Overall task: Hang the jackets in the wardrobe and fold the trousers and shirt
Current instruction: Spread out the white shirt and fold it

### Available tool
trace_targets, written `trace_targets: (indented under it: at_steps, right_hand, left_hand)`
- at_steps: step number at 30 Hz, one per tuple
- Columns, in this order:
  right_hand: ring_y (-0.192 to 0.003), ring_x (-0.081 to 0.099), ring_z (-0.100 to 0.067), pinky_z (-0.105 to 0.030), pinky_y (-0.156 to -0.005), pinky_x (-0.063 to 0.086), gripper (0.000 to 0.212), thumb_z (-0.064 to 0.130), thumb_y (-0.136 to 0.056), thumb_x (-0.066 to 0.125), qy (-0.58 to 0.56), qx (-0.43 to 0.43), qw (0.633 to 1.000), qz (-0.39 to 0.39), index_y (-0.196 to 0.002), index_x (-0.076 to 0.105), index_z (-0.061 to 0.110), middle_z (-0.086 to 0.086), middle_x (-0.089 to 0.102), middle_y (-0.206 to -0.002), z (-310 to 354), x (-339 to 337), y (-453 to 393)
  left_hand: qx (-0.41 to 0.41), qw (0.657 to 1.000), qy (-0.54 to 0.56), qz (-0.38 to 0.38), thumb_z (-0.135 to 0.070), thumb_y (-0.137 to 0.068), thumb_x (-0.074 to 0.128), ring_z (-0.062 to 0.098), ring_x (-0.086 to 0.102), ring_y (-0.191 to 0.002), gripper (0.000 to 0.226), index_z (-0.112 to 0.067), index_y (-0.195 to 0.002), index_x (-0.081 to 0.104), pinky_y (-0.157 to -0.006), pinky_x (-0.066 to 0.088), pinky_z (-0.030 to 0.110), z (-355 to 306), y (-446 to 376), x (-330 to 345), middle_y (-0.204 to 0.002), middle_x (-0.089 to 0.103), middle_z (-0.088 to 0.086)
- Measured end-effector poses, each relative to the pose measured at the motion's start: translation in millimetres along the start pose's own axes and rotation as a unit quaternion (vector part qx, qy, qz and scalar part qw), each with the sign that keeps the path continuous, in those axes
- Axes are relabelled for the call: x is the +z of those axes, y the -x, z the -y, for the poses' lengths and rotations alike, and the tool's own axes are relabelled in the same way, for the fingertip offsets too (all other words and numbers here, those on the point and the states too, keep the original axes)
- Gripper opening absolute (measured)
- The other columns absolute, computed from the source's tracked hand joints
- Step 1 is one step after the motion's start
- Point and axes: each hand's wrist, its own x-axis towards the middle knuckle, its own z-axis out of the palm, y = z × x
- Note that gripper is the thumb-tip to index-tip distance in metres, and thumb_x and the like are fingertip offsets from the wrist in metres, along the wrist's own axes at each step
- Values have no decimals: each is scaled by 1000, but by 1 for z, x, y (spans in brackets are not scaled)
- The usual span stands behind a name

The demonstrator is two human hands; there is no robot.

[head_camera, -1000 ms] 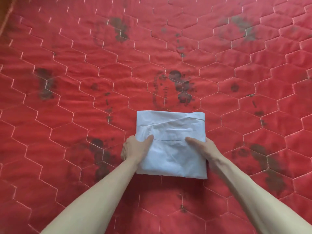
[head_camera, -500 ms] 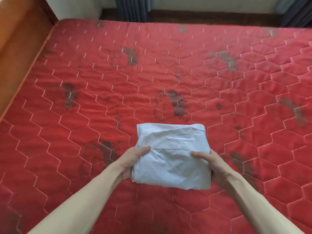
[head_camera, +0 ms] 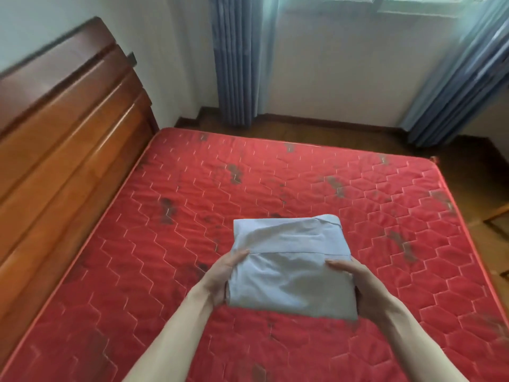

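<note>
A pale grey-blue garment (head_camera: pixel 292 266), folded into a thick rectangle, is lifted above the red quilted mattress (head_camera: pixel 170 244). My left hand (head_camera: pixel 223 277) grips its left edge, thumb on top and fingers underneath. My right hand (head_camera: pixel 358 282) grips the right edge the same way, thumb lying across the top. I cannot tell whether the garment is the shirt or the trousers. No jackets or wardrobe are in view.
A wooden headboard (head_camera: pixel 63 139) runs along the mattress's left side. Blue curtains (head_camera: pixel 234 59) hang at the far wall under a window, with another curtain (head_camera: pixel 462 78) at the right. Dark wooden floor (head_camera: pixel 330 130) lies beyond the bed.
Both hands have lifted the folded garment off the mattress and hold it higher. The view has tilted up, bringing the headboard, curtains and far wall into sight.
</note>
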Motion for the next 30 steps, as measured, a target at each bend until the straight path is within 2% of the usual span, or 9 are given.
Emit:
trace_targets:
  at_steps: [5,10,12,15,20,23,26,28,30]
  right_hand:
    - [-102,76,-32,-41,-77,61,52,35,-82,80,5,-5,1000,8,-127,74,9,-18,75,-121,28,39,59]
    - [-114,71,-35,-44,-87,60,67,35,-74,90,26,-12,998,51,-133,70,9,-20,70,-131,37,61,96]
    - [-116,71,-37,-44,-88,60,62,32,-75,90,23,0,997,75,-131,72,10,-22,69,-133,33,63,105]
    - [-114,72,-37,-45,-87,61,52,27,-80,84,8,27,992,121,-127,74,9,-22,70,-131,24,64,115]
    - [-115,70,-42,-48,-87,60,55,22,-76,84,0,42,989,139,-127,73,5,-26,68,-133,17,70,115]
    - [-109,73,-40,-46,-84,61,63,24,-68,90,11,61,983,175,-125,74,2,-25,71,-126,18,81,106]
    - [-100,76,-37,-43,-78,62,73,26,-57,97,27,70,974,214,-122,76,2,-23,75,-118,18,106,99]
    - [-102,75,-39,-45,-78,62,72,25,-56,97,38,83,966,242,-121,76,2,-23,74,-120,18,129,96]
    - [-102,75,-40,-47,-78,62,69,23,-56,96,48,105,958,263,-120,77,2,-24,74,-121,16,155,97]
  left_hand:
    - [26,999,32,2,-31,-100,60,33,76,-101,49,0,-139,62,-82,64,41,-28,74,38,-127,71,23]
    - [86,996,-13,-23,-31,-106,57,41,69,-117,42,-6,-139,60,-91,62,48,-26,133,45,-130,69,23]
    - [120,991,-39,-53,-34,-105,58,41,70,-115,42,-8,-138,60,-90,62,49,-19,150,42,-127,72,21]
    - [144,987,-41,-55,-39,-104,59,40,71,-115,43,-11,-137,63,-84,63,45,-6,171,38,-128,71,21]
    - [174,984,12,-49,-46,-105,56,42,63,-128,48,-13,-140,63,-100,57,51,18,208,36,-140,64,22]
    - [194,977,29,-82,-45,-108,51,42,62,-129,49,-12,-142,61,-106,53,53,24,235,38,-141,63,22]
    - [215,967,53,-128,-42,-107,50,40,65,-125,48,-10,-141,62,-98,59,48,28,267,38,-136,67,22]
    - [229,958,72,-157,-41,-108,49,39,67,-123,47,-10,-141,62,-93,61,44,29,289,35,-134,68,20]
    - [250,947,94,-178,-41,-108,49,38,65,-125,47,-12,-144,59,-94,61,43,32,312,28,-137,67,20]
